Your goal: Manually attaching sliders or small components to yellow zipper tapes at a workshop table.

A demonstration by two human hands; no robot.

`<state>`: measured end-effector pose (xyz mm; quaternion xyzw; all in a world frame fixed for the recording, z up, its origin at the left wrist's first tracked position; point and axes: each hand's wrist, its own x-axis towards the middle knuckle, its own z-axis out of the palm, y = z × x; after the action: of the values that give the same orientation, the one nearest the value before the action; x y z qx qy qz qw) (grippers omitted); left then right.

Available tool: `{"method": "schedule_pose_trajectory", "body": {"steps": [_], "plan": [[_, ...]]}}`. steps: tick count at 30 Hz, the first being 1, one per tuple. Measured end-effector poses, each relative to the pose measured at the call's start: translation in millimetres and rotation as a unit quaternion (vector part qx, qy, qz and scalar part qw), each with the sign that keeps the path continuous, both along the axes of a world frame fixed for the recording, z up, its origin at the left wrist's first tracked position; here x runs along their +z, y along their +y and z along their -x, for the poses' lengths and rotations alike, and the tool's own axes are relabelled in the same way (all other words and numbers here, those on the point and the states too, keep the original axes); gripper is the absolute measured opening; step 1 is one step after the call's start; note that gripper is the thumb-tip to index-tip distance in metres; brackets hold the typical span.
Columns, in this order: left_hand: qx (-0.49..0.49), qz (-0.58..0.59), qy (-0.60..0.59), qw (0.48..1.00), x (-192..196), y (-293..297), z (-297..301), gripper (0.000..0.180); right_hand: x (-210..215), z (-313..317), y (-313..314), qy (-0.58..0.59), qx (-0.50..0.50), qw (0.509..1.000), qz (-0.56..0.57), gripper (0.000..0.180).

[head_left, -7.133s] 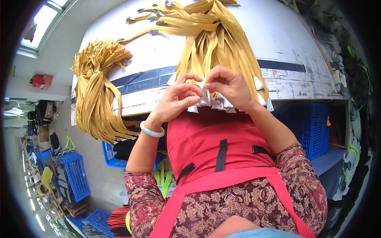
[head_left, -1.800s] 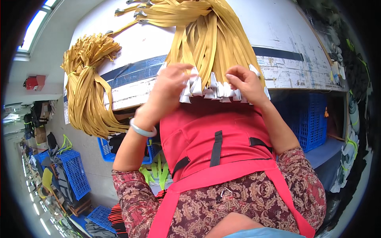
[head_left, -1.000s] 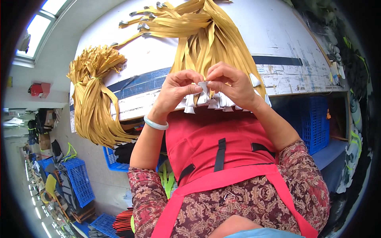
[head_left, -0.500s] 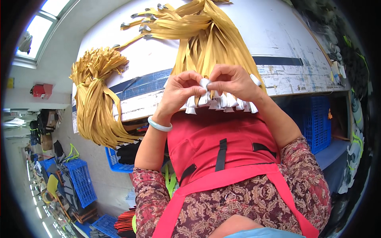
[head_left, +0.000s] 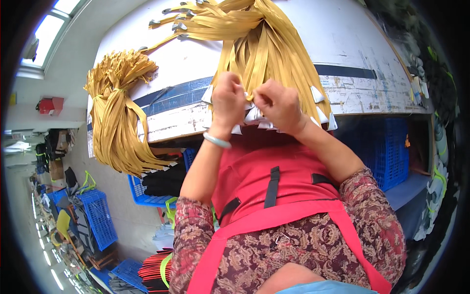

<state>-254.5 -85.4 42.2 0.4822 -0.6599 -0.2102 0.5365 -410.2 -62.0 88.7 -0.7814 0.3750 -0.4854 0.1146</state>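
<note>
A large bundle of long gold fabric strips (head_left: 289, 59) lies across the table edge in front of me, with white tips (head_left: 321, 115) hanging toward my body. My left hand (head_left: 228, 100) is closed at the bundle's near end, its fingers curled inward. Just right of it, my right hand (head_left: 280, 104) is closed too, knuckles up. Between them a short bit of gold strip (head_left: 250, 97) shows, pinched from both sides; the fingertips hide most of it. Other strips with grey tips (head_left: 180, 26) stretch off to the far left of the bundle.
A second tied bundle of gold strips (head_left: 117, 122) droops over the table's left edge. The white worn table (head_left: 352, 93) carries a dark blue stripe. Blue crates stand below: one under the table at left (head_left: 139, 191), another at right (head_left: 391, 152).
Both hands have turned knuckles-up and curled tighter; earlier they pinched a white tip with fingertips facing. Several white tips have spread to the sides. The view has shifted slightly.
</note>
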Motion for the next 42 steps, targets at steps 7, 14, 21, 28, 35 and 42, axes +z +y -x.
{"method": "schedule_pose_trajectory", "body": {"steps": [7,14,21,28,35,42], "plan": [[-0.04,0.003,0.043,0.998,6.6,15.1,1.2,0.012,-8.1,14.2,-13.0,-0.082,0.037,0.957,-0.274,0.01],[-0.106,-0.052,0.153,0.981,13.2,25.8,-4.8,0.012,-7.7,25.8,-22.4,-0.185,0.14,0.875,-0.424,0.022],[-0.162,-0.12,0.219,0.955,12.9,28.5,-11.2,0.016,-15.7,31.9,-26.3,-0.224,0.23,0.803,-0.502,0.029],[-0.252,-0.258,0.366,0.858,23.2,31.2,-14.6,0.022,-1.5,33.3,-23.8,-0.175,0.223,0.818,-0.501,0.028],[-0.264,-0.22,0.344,0.874,0.0,22.5,-12.9,0.009,-5.3,32.5,-11.8,-0.202,0.22,0.838,-0.457,0.023],[-0.134,-0.029,0.046,0.989,9.8,28.3,-0.3,0.007,3.5,21.8,17.1,-0.169,0.034,0.91,-0.376,0.017]]}}
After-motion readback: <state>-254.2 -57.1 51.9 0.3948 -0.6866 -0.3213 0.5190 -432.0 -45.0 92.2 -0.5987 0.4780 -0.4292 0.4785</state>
